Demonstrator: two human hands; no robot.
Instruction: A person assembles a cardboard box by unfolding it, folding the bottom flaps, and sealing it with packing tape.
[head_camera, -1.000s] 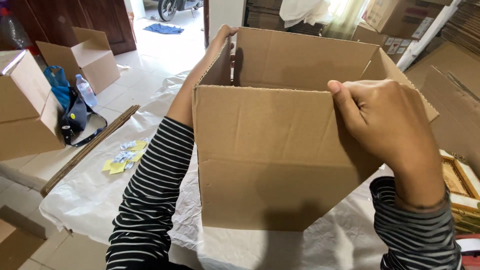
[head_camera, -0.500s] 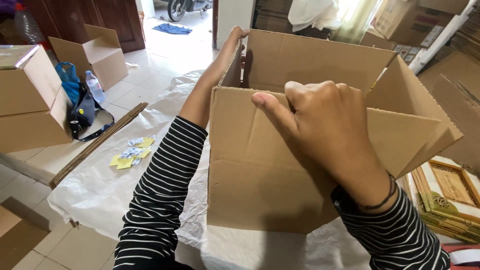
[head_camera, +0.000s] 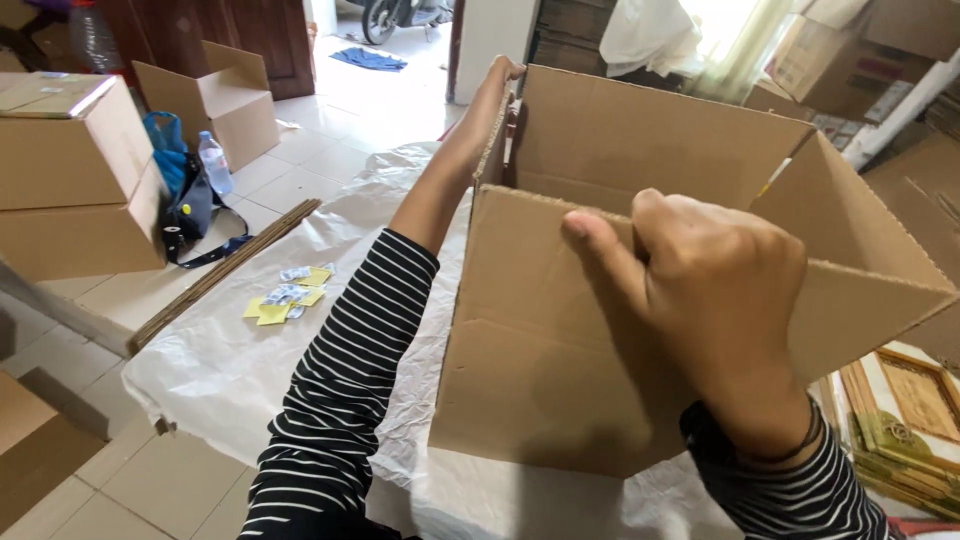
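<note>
Cardboard box (head_camera: 560, 360) on white paper (head_camera: 250, 360), right hand (head_camera: 720, 290) and left hand (head_camera: 500, 75) each in a firm grip on its flaps

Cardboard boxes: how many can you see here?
At least 6: one open box held by both hands, two stacked at left, one open by the door, one bottom left, several more top right, partly hidden.

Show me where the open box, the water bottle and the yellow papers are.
box (head_camera: 540, 350): head view, on its near front wall.
bottle (head_camera: 214, 166): head view, on its clear body.
yellow papers (head_camera: 272, 313): head view, on the lower left sheet.
</note>
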